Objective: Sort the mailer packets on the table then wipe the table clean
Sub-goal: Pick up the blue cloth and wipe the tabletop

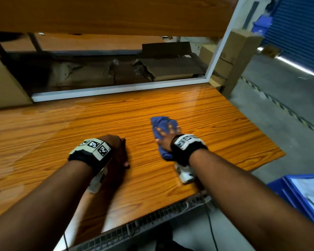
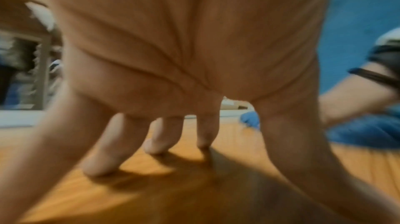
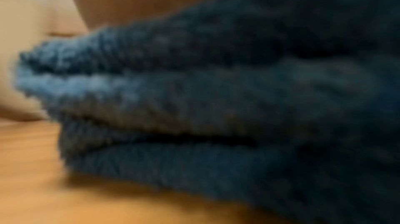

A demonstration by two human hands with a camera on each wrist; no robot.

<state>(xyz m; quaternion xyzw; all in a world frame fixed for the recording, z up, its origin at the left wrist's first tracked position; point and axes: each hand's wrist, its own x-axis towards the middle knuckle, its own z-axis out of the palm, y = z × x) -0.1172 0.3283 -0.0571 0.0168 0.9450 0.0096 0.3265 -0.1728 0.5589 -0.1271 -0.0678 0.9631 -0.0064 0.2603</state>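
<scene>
The right hand (image 1: 168,137) is lying flat with fingers spread, pressing a bunched blue cloth (image 1: 161,130) onto the wooden table (image 1: 216,134), right of centre. The left hand (image 1: 117,147) is grasping nothing, its straight fingertips (image 2: 99,164) propping on the tabletop beside it. A blue bin (image 1: 286,192) is sitting beyond the table's right corner

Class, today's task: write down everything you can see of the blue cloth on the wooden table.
The crumpled blue terry cloth looks soft and fuzzy, bunched into thick folds with dark creases, as the right wrist view shows close up. It lies flat on the orange wood-grain table, towards its right part. The right hand presses on it from above with fingers spread, covering its middle; cloth shows beyond the fingertips and beside the wrist. The left hand rests on the table apart from it.
</scene>
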